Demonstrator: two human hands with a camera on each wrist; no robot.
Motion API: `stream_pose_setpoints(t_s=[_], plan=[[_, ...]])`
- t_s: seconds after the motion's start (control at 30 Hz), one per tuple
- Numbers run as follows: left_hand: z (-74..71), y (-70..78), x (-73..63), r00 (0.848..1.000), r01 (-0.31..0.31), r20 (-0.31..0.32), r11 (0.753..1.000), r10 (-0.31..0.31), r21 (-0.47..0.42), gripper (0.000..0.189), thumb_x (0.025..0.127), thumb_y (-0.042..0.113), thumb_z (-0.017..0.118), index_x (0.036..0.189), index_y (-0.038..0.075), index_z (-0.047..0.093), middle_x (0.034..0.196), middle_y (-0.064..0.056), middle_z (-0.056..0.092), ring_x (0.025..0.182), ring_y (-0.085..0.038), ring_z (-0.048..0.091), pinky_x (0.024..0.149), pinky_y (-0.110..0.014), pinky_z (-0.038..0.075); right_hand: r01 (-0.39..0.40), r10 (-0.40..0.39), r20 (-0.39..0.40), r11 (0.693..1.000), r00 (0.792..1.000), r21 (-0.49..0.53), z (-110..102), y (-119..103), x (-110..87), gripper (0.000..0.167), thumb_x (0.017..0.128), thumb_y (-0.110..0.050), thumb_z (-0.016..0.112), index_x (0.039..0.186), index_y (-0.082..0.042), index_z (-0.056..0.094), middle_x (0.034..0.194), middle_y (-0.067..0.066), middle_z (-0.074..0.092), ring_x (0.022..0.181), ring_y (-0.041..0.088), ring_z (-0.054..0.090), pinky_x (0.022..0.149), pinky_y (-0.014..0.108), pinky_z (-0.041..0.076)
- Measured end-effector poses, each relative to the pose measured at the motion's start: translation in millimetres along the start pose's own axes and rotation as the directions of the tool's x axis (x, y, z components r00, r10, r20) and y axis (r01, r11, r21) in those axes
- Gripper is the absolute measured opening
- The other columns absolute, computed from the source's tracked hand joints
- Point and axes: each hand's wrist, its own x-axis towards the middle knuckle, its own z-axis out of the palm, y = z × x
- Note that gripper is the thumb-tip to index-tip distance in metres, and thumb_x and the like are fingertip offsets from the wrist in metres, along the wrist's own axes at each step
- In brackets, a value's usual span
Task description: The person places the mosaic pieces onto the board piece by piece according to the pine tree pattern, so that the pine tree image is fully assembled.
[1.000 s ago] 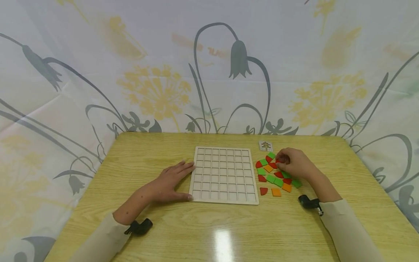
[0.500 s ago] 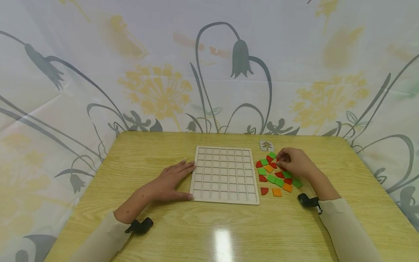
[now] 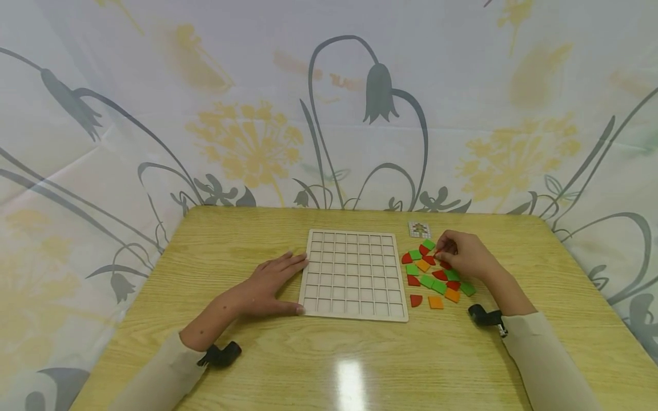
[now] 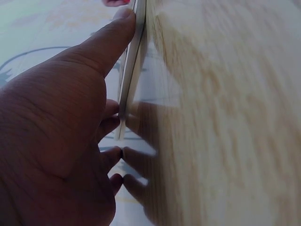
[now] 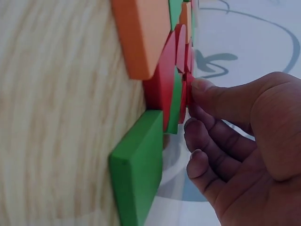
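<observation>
My left hand (image 3: 264,290) lies with fingers spread along the left side of a pale wooden grid board (image 3: 353,275). Its thumb touches the near left corner, and the left wrist view shows the thumb (image 4: 110,42) on the board's edge. At the pile of flat coloured pieces, my right hand (image 3: 466,256) pinches a red piece (image 5: 189,88) between thumb and fingertips. Around it lie red quarter-round pieces (image 3: 416,300), green squares (image 3: 426,281) and orange squares (image 3: 436,302). The right wrist view has a green square (image 5: 138,165) nearest the camera.
A small pattern card (image 3: 420,230) lies behind the pile, near the back of the wooden table (image 3: 288,365). A floral curtain (image 3: 247,85) hangs behind the table. Both wrists carry black cameras (image 3: 221,355).
My right fingertips have shifted slightly at the pile, and the pinched red piece and another red piece beneath the hand show more plainly. My left hand and the board stay put.
</observation>
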Motion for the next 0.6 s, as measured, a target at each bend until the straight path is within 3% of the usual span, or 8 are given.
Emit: stream_pose_setpoints(t_s=[0.27, 0.6], plan=[[1.4, -1.0, 0.4, 1.000, 0.003, -0.001, 1.000, -0.003, 0.008, 0.103, 0.093, 0.062, 0.075, 0.171, 0.017, 0.026, 0.178, -0.003, 0.018, 0.164, -0.034, 0.011, 0.125, -0.067, 0.017, 0.022, -0.023, -0.025, 1.000, 0.999, -0.006, 0.5, -2.3, 9.2, 0.003, 0.103, -0.003, 0.068, 0.105, -0.003, 0.068, 0.092, 0.006, 0.068, 0.080, 0.020, 0.061, 0.071, 0.033, 0.053], [0.2, 0.0, 0.1, 1.000, 0.001, -0.007, 1.000, -0.001, 0.013, 0.103, 0.093, 0.061, 0.076, 0.171, 0.016, 0.026, 0.178, -0.004, 0.019, 0.164, -0.036, 0.011, 0.124, -0.068, 0.018, 0.077, -0.076, -0.019, 0.996, 0.997, 0.038, 5.3, -22.8, 27.8, 0.005, 0.105, -0.007, 0.067, 0.103, -0.003, 0.070, 0.095, 0.008, 0.072, 0.083, 0.021, 0.065, 0.075, 0.034, 0.054]])
